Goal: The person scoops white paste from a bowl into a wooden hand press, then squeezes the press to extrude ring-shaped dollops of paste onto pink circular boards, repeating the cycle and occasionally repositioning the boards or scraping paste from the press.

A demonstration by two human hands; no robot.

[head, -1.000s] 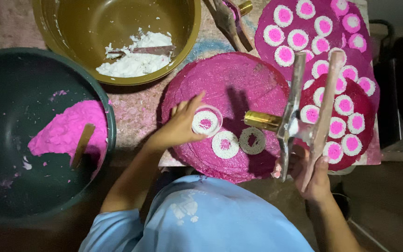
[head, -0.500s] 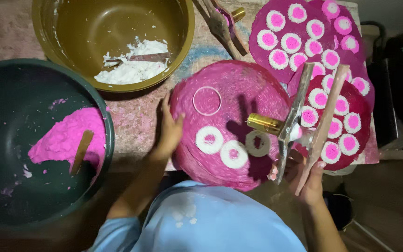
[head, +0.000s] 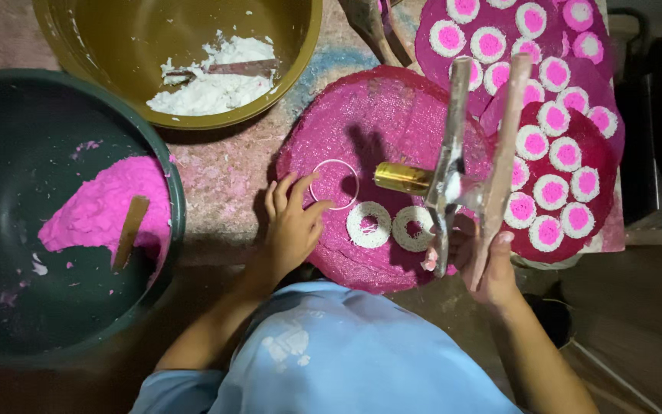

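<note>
My left hand (head: 291, 222) rests on the near left edge of a round pink mat (head: 369, 123), its fingertips touching a thin empty ring mould (head: 334, 184). Two white ring-shaped pieces with pink centres (head: 368, 224) lie side by side on the mat just right of that ring. My right hand (head: 488, 264) grips a wooden-handled press tool (head: 473, 165) with a brass cylinder (head: 400, 178), held above the mat's right side.
A dark green basin (head: 9, 307) at left holds pink powder (head: 105, 207) and a small wooden scraper (head: 129, 231). A yellow-brown bowl (head: 285, 54) at the top holds white powder. Mats at right carry several finished white-and-pink discs (head: 549, 192).
My left hand went from the ring to the mat's left edge and back beside the ring. A filled disc was left on the mat and the ring now lies empty.
</note>
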